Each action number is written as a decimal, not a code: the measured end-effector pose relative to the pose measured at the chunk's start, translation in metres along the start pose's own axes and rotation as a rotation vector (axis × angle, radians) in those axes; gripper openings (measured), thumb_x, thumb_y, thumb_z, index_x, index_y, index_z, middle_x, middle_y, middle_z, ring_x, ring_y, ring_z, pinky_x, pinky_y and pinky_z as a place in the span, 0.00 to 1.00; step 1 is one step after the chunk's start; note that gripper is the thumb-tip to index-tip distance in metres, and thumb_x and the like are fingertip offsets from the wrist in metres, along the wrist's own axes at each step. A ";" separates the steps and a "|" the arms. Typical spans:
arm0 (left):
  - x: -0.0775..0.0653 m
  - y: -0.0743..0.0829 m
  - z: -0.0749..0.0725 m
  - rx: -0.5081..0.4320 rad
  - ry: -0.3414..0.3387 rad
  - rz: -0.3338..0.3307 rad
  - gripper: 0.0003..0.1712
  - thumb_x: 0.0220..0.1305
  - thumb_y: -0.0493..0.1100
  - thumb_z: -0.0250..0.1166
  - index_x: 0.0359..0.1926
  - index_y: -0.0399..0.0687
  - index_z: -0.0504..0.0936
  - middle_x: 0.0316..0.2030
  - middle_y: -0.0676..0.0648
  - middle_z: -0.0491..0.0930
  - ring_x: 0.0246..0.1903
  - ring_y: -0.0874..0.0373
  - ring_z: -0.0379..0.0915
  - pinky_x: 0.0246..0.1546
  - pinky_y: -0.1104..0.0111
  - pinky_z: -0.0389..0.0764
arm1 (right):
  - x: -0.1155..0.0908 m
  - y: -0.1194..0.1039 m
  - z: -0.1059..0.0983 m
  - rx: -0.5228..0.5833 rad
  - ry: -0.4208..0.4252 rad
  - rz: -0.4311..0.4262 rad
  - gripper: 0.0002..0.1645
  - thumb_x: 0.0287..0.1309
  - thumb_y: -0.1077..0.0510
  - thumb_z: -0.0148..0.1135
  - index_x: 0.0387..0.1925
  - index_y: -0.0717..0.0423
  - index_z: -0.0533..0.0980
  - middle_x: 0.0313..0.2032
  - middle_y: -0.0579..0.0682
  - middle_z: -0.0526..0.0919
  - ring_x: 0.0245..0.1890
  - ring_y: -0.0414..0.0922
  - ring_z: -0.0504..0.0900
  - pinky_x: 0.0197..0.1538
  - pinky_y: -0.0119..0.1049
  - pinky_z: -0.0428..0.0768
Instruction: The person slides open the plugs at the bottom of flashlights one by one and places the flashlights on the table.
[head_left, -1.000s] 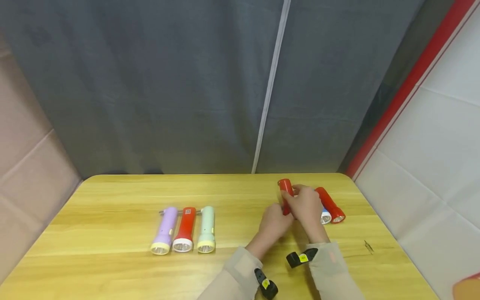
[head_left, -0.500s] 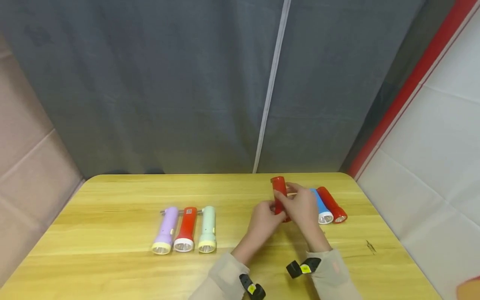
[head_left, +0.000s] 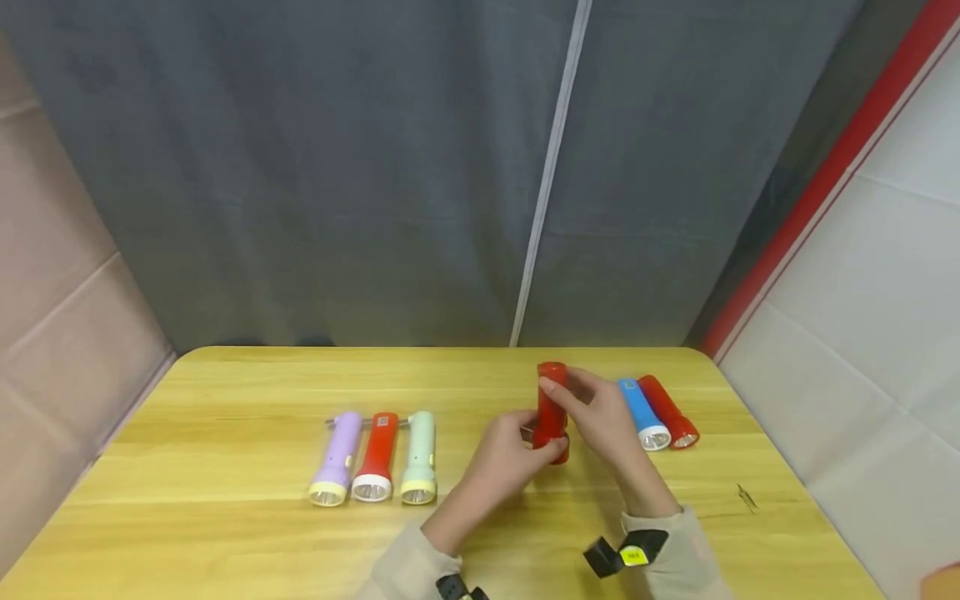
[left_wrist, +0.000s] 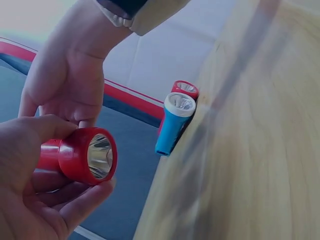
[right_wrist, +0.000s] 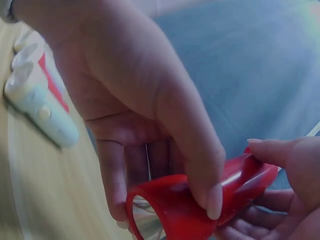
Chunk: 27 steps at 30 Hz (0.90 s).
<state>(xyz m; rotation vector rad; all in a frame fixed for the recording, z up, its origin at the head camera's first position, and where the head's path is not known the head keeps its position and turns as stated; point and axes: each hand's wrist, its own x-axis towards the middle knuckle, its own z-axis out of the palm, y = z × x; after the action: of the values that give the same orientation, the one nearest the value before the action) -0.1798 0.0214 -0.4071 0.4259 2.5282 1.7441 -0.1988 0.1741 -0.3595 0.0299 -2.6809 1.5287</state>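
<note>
Both hands hold one red flashlight [head_left: 550, 422] over the right half of the table, its lamp end toward the person. My left hand [head_left: 498, 467] grips it by the lamp end, thumb across the red head. Farther up the body, my right hand [head_left: 609, 421] holds the tail end with thumb and fingers. The left wrist view shows the clear lens and reflector of the flashlight [left_wrist: 75, 156] facing out. In the right wrist view, the right hand's thumb and fingers [right_wrist: 295, 155] lie along the tail.
A blue flashlight [head_left: 637, 407] and another red flashlight [head_left: 662, 404] lie side by side at the right. Toward the left, purple [head_left: 341, 446], red-and-white [head_left: 379, 446] and pale green [head_left: 420, 446] flashlights lie in a row. The wooden table [head_left: 225, 542] ends at a grey curtain [head_left: 337, 208].
Both hands have drawn the red flashlight leftward and turned it more upright in view. The left hand has shifted onto its lamp end, and the blue flashlight has come out from behind the right hand.
</note>
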 end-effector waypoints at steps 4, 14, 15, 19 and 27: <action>-0.006 0.002 -0.008 0.041 -0.024 0.033 0.16 0.62 0.50 0.72 0.46 0.48 0.86 0.40 0.51 0.88 0.36 0.64 0.82 0.36 0.74 0.84 | -0.006 -0.003 -0.001 0.113 -0.046 0.041 0.35 0.62 0.38 0.67 0.65 0.51 0.75 0.61 0.55 0.82 0.62 0.54 0.79 0.68 0.56 0.75; -0.021 0.011 -0.020 0.070 -0.007 0.051 0.26 0.62 0.59 0.70 0.52 0.47 0.84 0.47 0.48 0.86 0.40 0.61 0.84 0.41 0.71 0.86 | -0.020 -0.019 -0.002 0.173 -0.062 0.019 0.34 0.59 0.42 0.71 0.63 0.52 0.76 0.60 0.54 0.83 0.62 0.53 0.81 0.68 0.54 0.76; -0.022 0.013 -0.021 0.074 0.004 0.048 0.26 0.62 0.61 0.69 0.52 0.48 0.84 0.47 0.48 0.87 0.40 0.60 0.84 0.40 0.72 0.85 | -0.022 -0.021 -0.002 0.176 -0.057 0.006 0.34 0.59 0.43 0.71 0.63 0.52 0.76 0.60 0.54 0.83 0.62 0.53 0.81 0.67 0.54 0.76; -0.024 0.017 -0.023 0.097 0.047 0.060 0.24 0.63 0.62 0.68 0.49 0.50 0.85 0.46 0.50 0.87 0.42 0.60 0.84 0.39 0.74 0.85 | -0.028 -0.024 0.001 0.202 -0.058 -0.056 0.30 0.60 0.47 0.72 0.61 0.51 0.77 0.58 0.53 0.84 0.59 0.52 0.83 0.65 0.50 0.79; -0.028 0.015 -0.028 0.177 0.057 0.149 0.20 0.69 0.58 0.65 0.54 0.52 0.83 0.47 0.51 0.86 0.45 0.61 0.82 0.46 0.67 0.86 | -0.036 -0.030 0.005 0.226 -0.093 -0.108 0.29 0.59 0.51 0.73 0.60 0.51 0.76 0.56 0.52 0.86 0.56 0.50 0.85 0.62 0.43 0.81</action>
<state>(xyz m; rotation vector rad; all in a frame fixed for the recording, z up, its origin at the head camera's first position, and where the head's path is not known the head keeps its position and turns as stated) -0.1555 -0.0065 -0.3866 0.5960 2.7692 1.6041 -0.1622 0.1537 -0.3381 0.2562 -2.5109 1.8281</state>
